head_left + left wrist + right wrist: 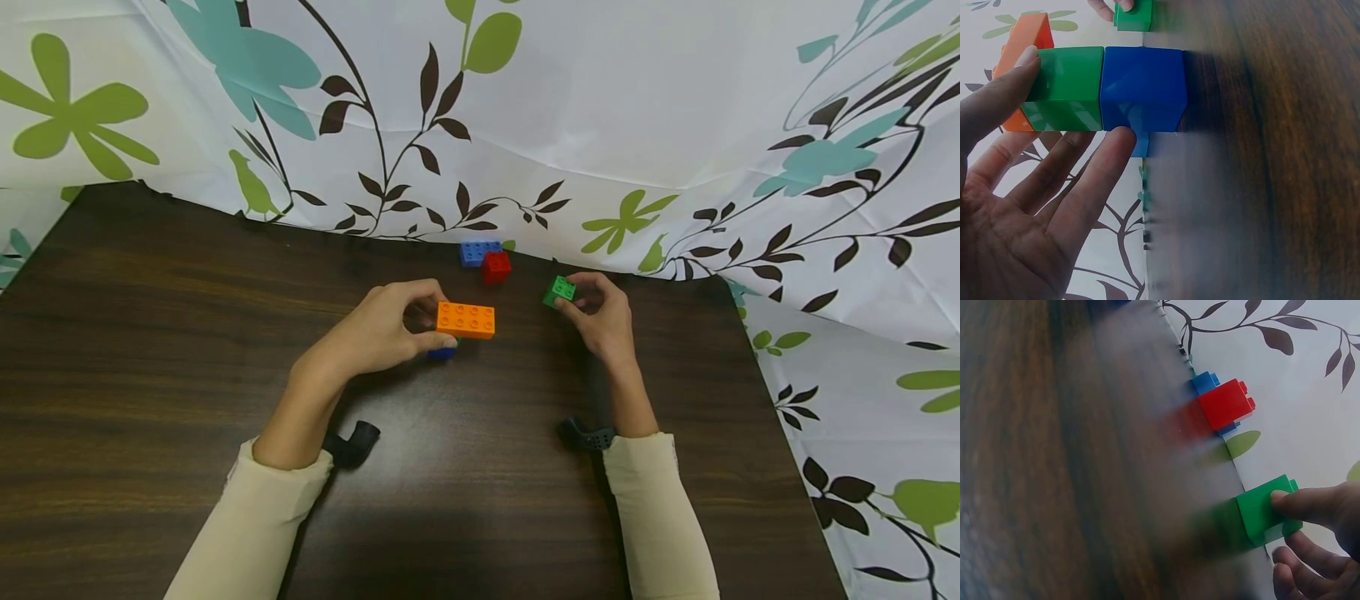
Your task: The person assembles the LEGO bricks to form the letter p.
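Observation:
My left hand (378, 329) grips a stack of toy bricks between thumb and fingers. On top of the stack is a long orange brick (465, 321), studs up. A green brick (1066, 81) sits under it, with a dark blue brick (1144, 84) lowest. The thumb presses the green brick beside the orange one; from the head view the orange brick largely hides those below. Farther right, my right hand (606, 321) pinches a separate small green brick (559, 291) between thumb and fingers, close to the table's back edge.
A red brick (496, 268) stands in front of a lighter blue brick (480, 252) at the back of the dark wooden table (150, 375), between the hands. Behind hangs a white patterned curtain (600, 100). Dark camera mounts (354, 446) sit at both wrists.

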`<state>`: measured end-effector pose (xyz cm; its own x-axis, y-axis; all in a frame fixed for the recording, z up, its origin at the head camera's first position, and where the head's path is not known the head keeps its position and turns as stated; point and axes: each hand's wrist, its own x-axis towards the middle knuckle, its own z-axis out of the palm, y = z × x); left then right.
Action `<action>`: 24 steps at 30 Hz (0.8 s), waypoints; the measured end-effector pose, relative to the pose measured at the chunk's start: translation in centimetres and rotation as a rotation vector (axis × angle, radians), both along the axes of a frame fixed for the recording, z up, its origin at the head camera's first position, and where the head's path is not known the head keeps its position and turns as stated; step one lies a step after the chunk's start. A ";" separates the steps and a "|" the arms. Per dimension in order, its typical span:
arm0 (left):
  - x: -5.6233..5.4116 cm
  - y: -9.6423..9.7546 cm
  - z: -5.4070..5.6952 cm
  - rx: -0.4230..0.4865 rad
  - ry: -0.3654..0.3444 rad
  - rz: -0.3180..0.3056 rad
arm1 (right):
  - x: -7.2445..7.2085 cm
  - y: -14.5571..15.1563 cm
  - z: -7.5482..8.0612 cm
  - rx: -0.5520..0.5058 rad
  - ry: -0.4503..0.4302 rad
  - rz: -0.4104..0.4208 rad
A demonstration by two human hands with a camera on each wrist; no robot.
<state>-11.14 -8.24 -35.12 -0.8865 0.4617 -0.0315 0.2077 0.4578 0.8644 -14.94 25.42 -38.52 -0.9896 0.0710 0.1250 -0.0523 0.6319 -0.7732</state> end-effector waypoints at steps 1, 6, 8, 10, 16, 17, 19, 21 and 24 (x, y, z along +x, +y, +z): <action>0.0 0.0 0.0 0.001 -0.001 0.000 | 0.0 0.0 0.0 0.001 0.000 0.001; 0.0 0.0 -0.1 0.004 -0.003 -0.002 | 0.1 -0.1 0.3 0.001 0.001 0.006; 0.0 0.0 -0.1 0.004 -0.004 -0.003 | 0.1 -0.2 0.5 -0.002 0.003 0.009; -0.1 -0.1 -0.1 0.003 -0.004 -0.003 | 0.2 -0.3 0.6 -0.005 0.002 0.009; 0.0 -0.1 -0.1 -0.004 -0.005 -0.004 | 0.4 -0.6 1.3 0.006 0.000 0.012; 0.0 -0.1 0.0 -0.004 -0.005 -0.004 | 0.4 -0.7 1.4 0.008 0.000 0.014; 0.0 -0.1 0.0 -0.005 -0.003 -0.004 | 0.4 -0.8 1.6 0.008 0.005 0.021; 0.0 -0.1 0.0 -0.002 -0.002 -0.004 | 0.5 -0.8 1.9 0.005 0.009 0.028; 0.0 -0.1 0.0 0.002 0.000 -0.005 | 0.5 -1.0 2.1 -0.002 0.021 0.038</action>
<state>-11.10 -8.31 -35.13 -0.8843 0.4659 -0.0307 0.2100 0.4555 0.8651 -14.42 24.44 -36.37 -0.9887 0.0338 0.1460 -0.0927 0.6279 -0.7727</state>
